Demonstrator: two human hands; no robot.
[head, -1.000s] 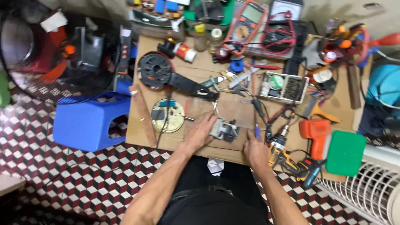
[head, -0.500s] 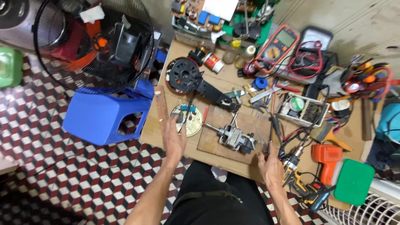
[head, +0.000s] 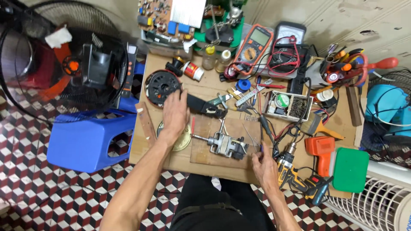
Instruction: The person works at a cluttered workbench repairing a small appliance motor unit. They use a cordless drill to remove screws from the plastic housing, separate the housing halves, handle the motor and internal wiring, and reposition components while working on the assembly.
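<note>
Your left hand (head: 174, 112) lies flat and released on the black motor housing (head: 161, 87) at the table's (head: 214, 167) far left; your right hand (head: 264, 164) pinches a thin tool beside the small motor (head: 224, 145) mid-table: heavy, rigid, best held by its metal body

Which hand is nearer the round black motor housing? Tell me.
Left. The left hand reaches beside the black motor housing, fingers at its edge; the right hand is far off, near the table's front edge.

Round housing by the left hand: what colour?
Black with a red rim: the round housing, just beyond the left hand. Shows in the head view.
</note>
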